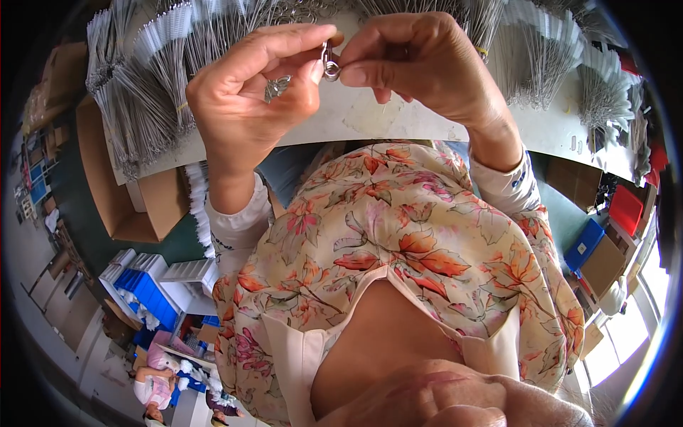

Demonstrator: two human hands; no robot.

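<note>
Both hands pinch a small metal ring at top centre.

Left hand (245, 89) and right hand (413, 64) close fingertips on the ring (330, 68); another metal piece (277, 87) sits in the left palm. Wire bundles (153, 78) fill the bench (370, 117), apparently many left.

The left hand (245, 89) and right hand (420, 60) pinch a small silver metal ring (330, 69) between fingertips. Bundled wire-handled white brushes (153, 78) lie on the white table (398, 117) beyond.
</note>
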